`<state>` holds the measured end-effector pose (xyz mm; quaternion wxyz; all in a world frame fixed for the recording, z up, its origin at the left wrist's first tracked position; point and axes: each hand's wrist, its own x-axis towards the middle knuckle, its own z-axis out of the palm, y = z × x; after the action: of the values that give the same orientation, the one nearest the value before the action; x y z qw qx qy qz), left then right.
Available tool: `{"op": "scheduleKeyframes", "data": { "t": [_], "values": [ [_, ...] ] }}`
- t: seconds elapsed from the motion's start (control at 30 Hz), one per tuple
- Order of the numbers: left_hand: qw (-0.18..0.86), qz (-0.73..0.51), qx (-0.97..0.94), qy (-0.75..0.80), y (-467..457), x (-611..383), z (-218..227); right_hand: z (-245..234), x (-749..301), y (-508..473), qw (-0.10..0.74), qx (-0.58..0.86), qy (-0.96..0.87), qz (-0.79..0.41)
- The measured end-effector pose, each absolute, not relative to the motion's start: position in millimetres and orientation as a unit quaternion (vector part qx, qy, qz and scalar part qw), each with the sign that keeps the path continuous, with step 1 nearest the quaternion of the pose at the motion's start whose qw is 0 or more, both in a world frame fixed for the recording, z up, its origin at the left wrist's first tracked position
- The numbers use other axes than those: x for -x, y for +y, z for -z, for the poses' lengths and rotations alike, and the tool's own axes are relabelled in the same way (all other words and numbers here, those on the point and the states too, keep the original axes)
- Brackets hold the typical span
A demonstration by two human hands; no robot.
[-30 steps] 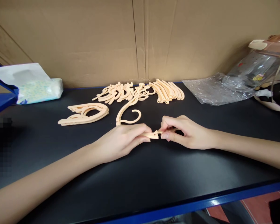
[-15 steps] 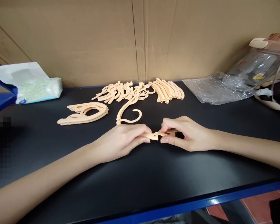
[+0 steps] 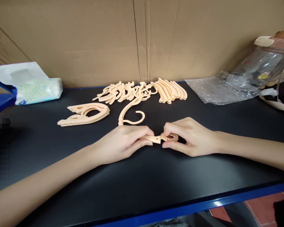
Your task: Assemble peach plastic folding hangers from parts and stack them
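Note:
My left hand (image 3: pixel 123 142) is closed in a pinch on a beige plastic hanger arm (image 3: pixel 156 139), whose end with a small round hole sticks out past the fingertips. Facing it, my right hand (image 3: pixel 191 137) pinches a curved beige hanger hook (image 3: pixel 174 137), partly hidden by the fingers. The hook's tip meets the end of the arm; whether they are joined I cannot tell. Just behind my left hand lies another hanger piece with a hook (image 3: pixel 140 118). Further left rest several folded hangers (image 3: pixel 94 119), stacked together.
At the back lie a heap of loose hooks (image 3: pixel 119 93) and a row of hanger arms (image 3: pixel 171 90). A tissue pack (image 3: pixel 39 91) stands at left. Clear plastic wrap (image 3: pixel 213 90) and a bottle (image 3: pixel 262 66) are at right. Cardboard (image 3: pixel 85 41) rises behind the black table (image 3: pixel 144 186).
The hook in my right hand has turned slightly, so more of its curve shows between the fingers. My left hand has stayed almost still.

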<state>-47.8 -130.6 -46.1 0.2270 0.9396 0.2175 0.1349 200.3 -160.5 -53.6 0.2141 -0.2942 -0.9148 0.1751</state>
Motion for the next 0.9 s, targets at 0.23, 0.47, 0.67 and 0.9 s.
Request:
{"op": "scheduleKeyframes", "data": {
  "t": [0.23,0.47,0.67,0.9],
  "values": [
    [0.215,-0.135,-0.944,0.211,-130.6,48.2,47.8,52.9,-199.8,-161.6,0.211,0.287,-0.923,-0.145],
    [0.206,-0.134,-0.948,0.202,-130.3,47.9,48.5,51.8,-199.5,-161.9,0.210,0.286,-0.926,-0.128],
    [0.194,-0.130,-0.953,0.191,-129.8,47.6,48.1,52.6,-196.8,-164.4,0.202,0.259,-0.943,-0.057],
    [0.169,-0.138,-0.959,0.182,-130.9,47.0,48.9,54.3,-195.9,-164.9,0.204,0.273,-0.938,-0.062]
  ]
}}
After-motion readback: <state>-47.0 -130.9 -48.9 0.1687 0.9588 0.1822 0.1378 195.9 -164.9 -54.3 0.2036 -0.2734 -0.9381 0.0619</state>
